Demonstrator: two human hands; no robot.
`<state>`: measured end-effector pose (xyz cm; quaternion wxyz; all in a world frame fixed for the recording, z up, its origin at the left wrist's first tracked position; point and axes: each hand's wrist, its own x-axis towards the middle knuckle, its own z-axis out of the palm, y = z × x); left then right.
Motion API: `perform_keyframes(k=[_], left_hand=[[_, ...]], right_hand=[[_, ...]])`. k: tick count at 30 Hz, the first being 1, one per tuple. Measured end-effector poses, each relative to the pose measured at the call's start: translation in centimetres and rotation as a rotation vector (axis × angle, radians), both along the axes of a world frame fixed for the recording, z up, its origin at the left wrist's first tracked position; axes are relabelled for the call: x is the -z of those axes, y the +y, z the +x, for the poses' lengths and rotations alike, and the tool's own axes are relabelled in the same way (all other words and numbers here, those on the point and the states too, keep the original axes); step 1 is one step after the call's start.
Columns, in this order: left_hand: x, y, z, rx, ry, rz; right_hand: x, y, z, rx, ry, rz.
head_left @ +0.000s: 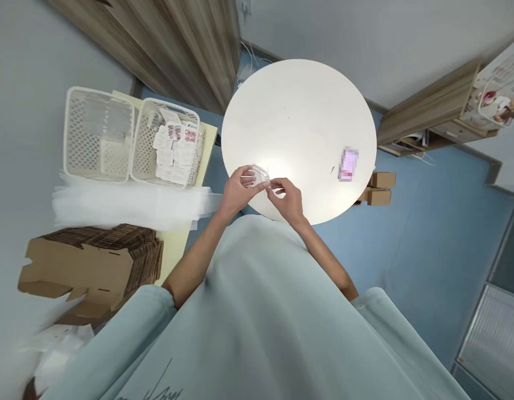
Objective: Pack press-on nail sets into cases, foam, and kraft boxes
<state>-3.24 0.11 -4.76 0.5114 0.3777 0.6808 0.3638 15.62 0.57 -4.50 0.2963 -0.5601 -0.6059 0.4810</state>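
Close to the near edge of the round white table (298, 111), my two hands meet around a small clear plastic case (260, 174). My left hand (239, 190) is closed on the case's left side, with the thumb along its near edge. At its right corner, the thumb and fingertips of my right hand (287, 198) are pinched together on the same case. Whether anything lies inside the case is too small to tell.
On the left stand a white basket (68, 136) with clear plastic pieces and another basket (136, 145) with white cards. Near them lie a stack of translucent sheets (131, 206) and folded cardboard boxes (81, 266). A blurred pink-purple item (348, 164) lies on the table's right.
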Motion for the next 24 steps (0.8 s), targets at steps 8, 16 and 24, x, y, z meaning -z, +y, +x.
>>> perform_keyframes(k=[8, 16, 24], left_hand=[[1.1, -1.3, 1.9, 0.087, -0.174, -0.027], [-0.7, -1.9, 1.2, 0.226, -0.531, -0.098], [-1.3, -3.2, 0.4, 0.230, -0.530, -0.058]], right_hand=[[1.6, 0.0, 5.3, 0.259, 0.243, -0.235], [0.5, -0.4, 7.0, 0.092, 0.630, -0.607], [-0.3, -1.7, 5.7, 0.065, 0.505, -0.530]])
